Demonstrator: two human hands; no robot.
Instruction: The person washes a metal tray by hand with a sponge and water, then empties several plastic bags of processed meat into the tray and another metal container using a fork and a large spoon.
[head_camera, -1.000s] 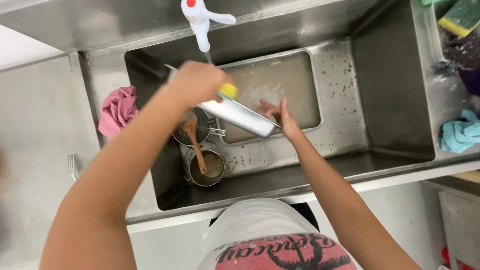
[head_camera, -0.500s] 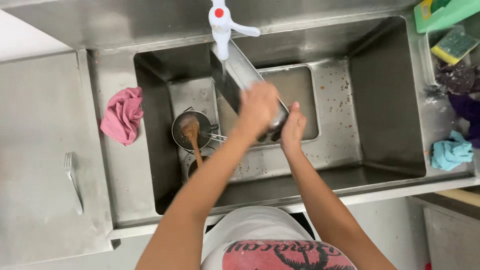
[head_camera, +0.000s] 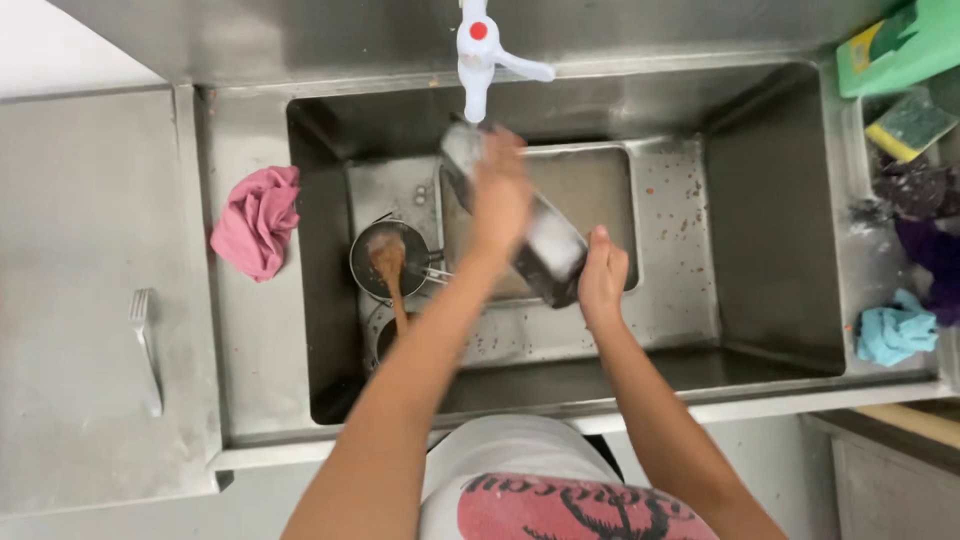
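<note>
Over steel sink (head_camera: 770, 200), under white tap (head_camera: 478, 50): right hand (head_camera: 603, 275) closed around lower end of dark tray (head_camera: 545, 240), tilted. Left hand (head_camera: 500, 190) blurred, pressed on tray's upper part; grip unclear. Small pot (head_camera: 385, 258) with wooden spoon (head_camera: 392, 275) in basin. Pink cloth (head_camera: 258, 220), fork (head_camera: 145, 345) on counter.

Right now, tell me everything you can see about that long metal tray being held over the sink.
The metal tray is a long, narrow, dark grey pan, wet and partly blurred. It is tilted on a diagonal above the sink, its upper end just under the white tap. The left hand lies across its upper part and the right hand grips its lower end. Whitish patches, perhaps suds or glare, show near both ends.
</note>
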